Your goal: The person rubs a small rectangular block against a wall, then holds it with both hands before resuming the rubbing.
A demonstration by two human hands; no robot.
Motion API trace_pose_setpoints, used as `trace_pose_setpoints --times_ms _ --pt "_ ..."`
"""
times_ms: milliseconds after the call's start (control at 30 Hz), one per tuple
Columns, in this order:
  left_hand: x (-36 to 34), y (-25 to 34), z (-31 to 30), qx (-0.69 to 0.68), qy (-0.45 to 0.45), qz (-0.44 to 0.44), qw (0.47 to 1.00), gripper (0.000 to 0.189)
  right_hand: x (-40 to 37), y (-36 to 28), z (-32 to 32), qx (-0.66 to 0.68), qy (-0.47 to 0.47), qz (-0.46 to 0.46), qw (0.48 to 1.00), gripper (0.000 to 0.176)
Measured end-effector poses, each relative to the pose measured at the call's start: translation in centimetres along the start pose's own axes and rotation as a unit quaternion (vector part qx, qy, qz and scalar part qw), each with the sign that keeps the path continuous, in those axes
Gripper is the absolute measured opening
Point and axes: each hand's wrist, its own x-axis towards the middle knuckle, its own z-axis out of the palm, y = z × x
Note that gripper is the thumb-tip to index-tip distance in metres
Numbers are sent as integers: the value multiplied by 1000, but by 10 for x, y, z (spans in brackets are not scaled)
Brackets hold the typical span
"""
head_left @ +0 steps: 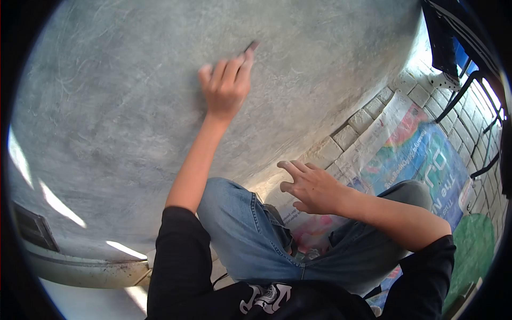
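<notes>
My left hand (226,88) is raised against the scuffed grey wall (133,106), its fingers bent and closed on a small dark, flat-looking piece (252,47). Past the fingertips only one end of that piece shows, and motion blur hides its exact kind. Lower down, my right hand (316,188) hovers over my lap near the foot of the wall. Its fingers are apart and slightly curled, with nothing in them. Pale dust seems to coat its fingertips.
A printed banner (410,154) lies over brick paving (461,128) beside the wall's base. Black chair legs (458,98) and another person's white clog (445,81) are at upper right. A green patch (473,250) lies lower right; a dark-framed object (36,226) is at lower left.
</notes>
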Motion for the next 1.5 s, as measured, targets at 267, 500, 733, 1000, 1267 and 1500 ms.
trace_pose_setpoints --times_ms 267,500,733,1000,1267,1500 --pt "-40 -5 -35 -11 -33 -7 999 19 2 15 -16 -27 80 21 996 35" --pt "-9 -1 -13 5 1 -3 1000 14 2 -4 -12 -2 13 -2 1000 42" --pt "-2 -2 -8 -8 -11 -3 1000 22 3 12 -14 -35 54 26 998 39" --pt "-51 -5 -44 -8 -67 4 998 20 -4 -4 -18 -29 41 -3 999 41" --pt "61 45 22 -71 19 -52 996 20 1 11 -17 32 8 26 999 37" --pt "24 62 -72 -560 -65 -501 657 23 18 28 -38 190 -31 66 979 23"
